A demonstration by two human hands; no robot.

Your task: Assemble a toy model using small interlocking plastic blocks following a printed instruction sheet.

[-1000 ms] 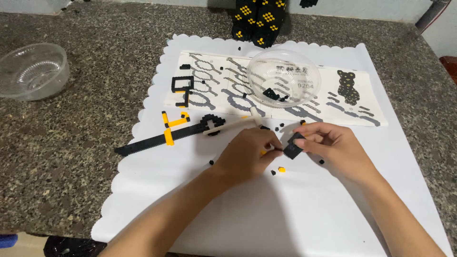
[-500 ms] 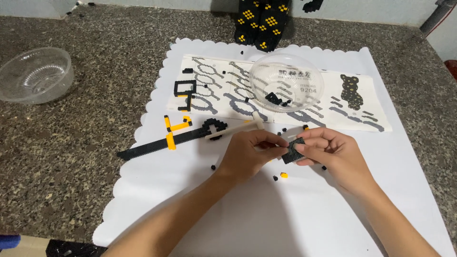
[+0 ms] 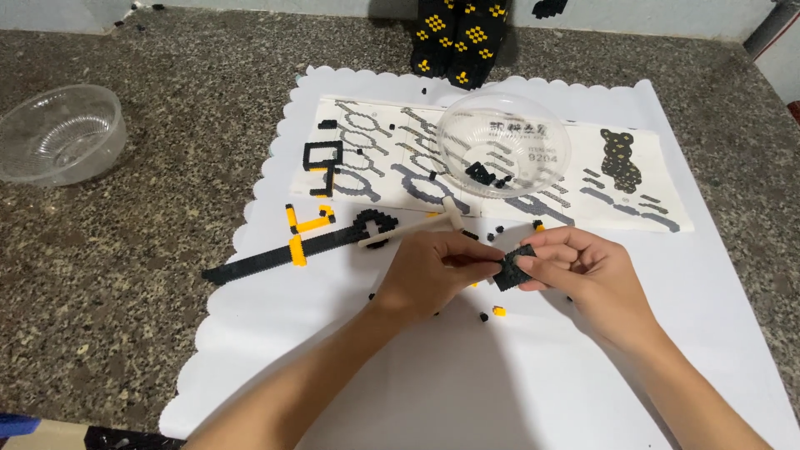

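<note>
Both hands meet over the white paper sheet [image 3: 517, 383], just below the clear bowl [image 3: 504, 154]. The right hand [image 3: 583, 275] pinches a small black block piece [image 3: 512, 268]; the left hand [image 3: 433, 271] grips its other edge with fingertips. A loose yellow bead [image 3: 498, 312] lies just beneath them.

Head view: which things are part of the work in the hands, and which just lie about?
In hand:
- small black block piece, pinched by left hand and right hand
- clear bowl of black bits
- instruction sheet

Lying about:
- empty clear bowl
- long black-and-yellow strip
- black-and-yellow block figure
</note>
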